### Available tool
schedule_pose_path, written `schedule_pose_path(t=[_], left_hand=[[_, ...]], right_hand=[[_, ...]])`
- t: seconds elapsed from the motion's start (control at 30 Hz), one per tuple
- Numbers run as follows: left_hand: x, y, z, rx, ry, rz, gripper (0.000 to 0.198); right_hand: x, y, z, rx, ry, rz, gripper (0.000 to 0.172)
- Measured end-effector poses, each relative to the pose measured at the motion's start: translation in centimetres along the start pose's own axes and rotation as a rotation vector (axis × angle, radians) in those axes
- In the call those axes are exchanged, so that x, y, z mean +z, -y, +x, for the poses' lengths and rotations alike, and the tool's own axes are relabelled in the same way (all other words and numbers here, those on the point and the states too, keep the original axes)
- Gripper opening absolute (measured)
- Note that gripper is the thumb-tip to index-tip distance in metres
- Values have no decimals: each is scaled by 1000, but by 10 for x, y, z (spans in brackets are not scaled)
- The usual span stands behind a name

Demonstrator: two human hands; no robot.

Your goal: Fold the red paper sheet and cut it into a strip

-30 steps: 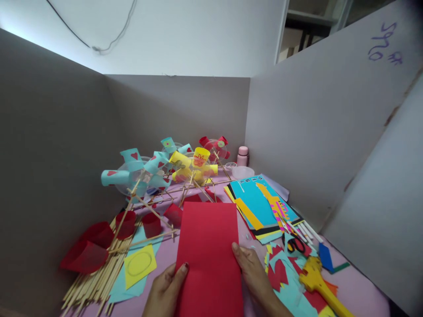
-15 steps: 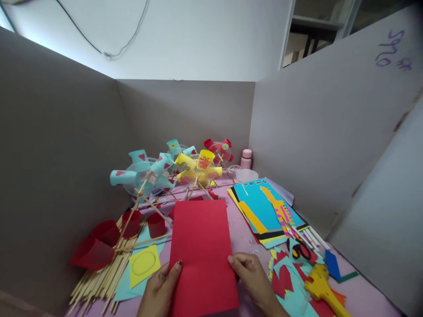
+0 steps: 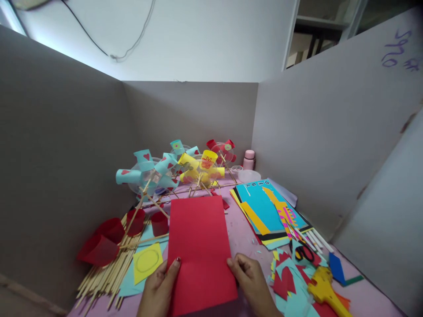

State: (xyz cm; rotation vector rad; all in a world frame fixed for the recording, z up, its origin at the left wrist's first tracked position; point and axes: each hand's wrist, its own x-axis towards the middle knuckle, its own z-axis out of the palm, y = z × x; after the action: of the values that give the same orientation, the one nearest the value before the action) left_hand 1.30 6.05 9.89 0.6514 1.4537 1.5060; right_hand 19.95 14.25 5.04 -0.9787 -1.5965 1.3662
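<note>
A red sheet of paper with a faint crease across it is held upright at the lower middle of the head view. My left hand grips its left edge, thumb in front and the other fingers partly hidden behind. On the right edge, my right hand pinches the sheet between thumb and curled fingers. Left of the sheet lies a yellow square with a drawn circle, on light blue paper beside wooden sticks. Red paper cups rest around the sticks.
Paper pinwheel-like models stand at the back, near a pink bottle and a clear lid. To the right are coloured sheets, scissors, paper scraps and a yellow glue gun. Grey partitions enclose the table.
The view has shifted slightly, so surroundings appear a little further right. The red sheet's top has moved slightly left and up relative to them. Both hands keep their hold.
</note>
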Motion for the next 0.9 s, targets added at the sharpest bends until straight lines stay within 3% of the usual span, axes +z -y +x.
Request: schedule_pose_path(t=[0.27, 0.47, 0.73, 0.9], left_hand=[[-6, 3, 3, -12, -10, -54, 21], [-8, 9, 3, 19, -41, -55, 27], [5, -9, -11, 97, -149, 1, 20], [2, -11, -11, 140, -170, 46, 20]], right_hand=[[5, 4, -3, -33, 52, -27, 45], [8, -6, -4, -31, -9, -38, 50], [12, -7, -6, -37, 63, -4, 47], [14, -10, -2, -54, 45, 32, 51]])
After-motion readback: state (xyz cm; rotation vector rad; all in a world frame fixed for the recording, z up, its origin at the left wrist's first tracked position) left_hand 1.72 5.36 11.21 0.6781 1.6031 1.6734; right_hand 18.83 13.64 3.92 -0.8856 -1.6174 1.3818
